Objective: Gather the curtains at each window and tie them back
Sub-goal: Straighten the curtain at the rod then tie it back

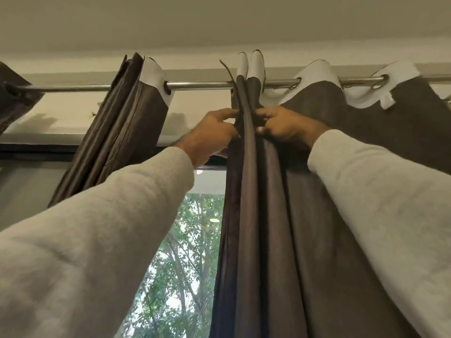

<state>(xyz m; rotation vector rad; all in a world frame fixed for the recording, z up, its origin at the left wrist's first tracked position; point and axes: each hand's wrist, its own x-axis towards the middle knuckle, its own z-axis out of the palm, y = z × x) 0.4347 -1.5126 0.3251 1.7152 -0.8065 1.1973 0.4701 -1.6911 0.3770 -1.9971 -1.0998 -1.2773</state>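
A dark brown curtain (273,215) with white-backed eyelet tops hangs from a metal rod (202,85) and falls down the middle and right of the view. My left hand (210,135) pinches its leading folds from the left, just below the rod. My right hand (285,125) grips the same folds from the right, fingers curled into the cloth. Both arms reach up in pale sleeves. A second brown curtain (117,132) hangs bunched on the rod to the left, apart from my hands.
The ceiling (219,20) is close above the rod. Between the two curtains the window (180,259) shows green trees. A dark window frame (36,150) runs across the left. Another curtain edge (12,96) shows at far left.
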